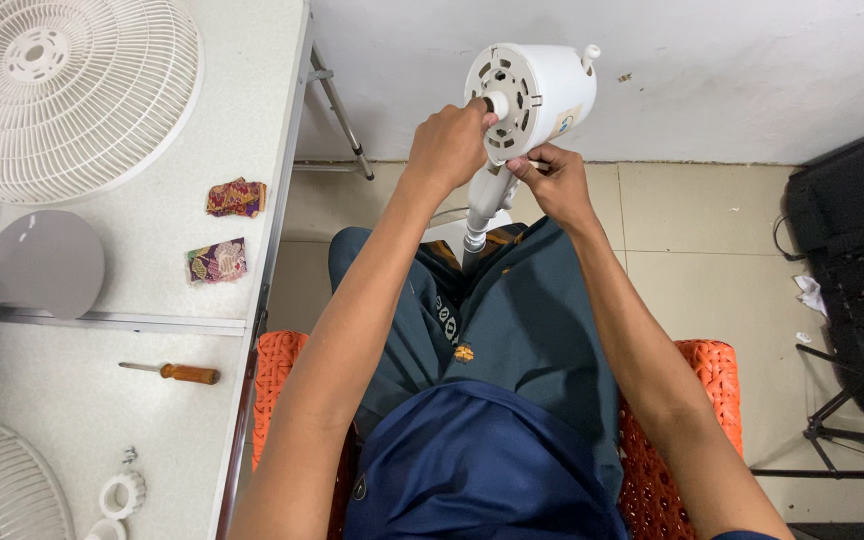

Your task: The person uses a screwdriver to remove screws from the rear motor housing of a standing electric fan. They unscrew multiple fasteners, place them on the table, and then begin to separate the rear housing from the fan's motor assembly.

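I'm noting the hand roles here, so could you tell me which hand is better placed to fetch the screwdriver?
Probably the left hand: the screwdriver lies on the table on its side.

To your left, the white surface (167,250) carries a fan grille (67,90), two patterned cloth scraps (236,197), a screwdriver (174,372) and a plastic ring nut (123,493).

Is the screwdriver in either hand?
No, the screwdriver lies on the table while both hands hold the fan motor.

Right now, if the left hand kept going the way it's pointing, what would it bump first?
The left hand already has its fingertips at the small white hub on the front of the fan motor housing, so it would press into that, as far as depth shows.
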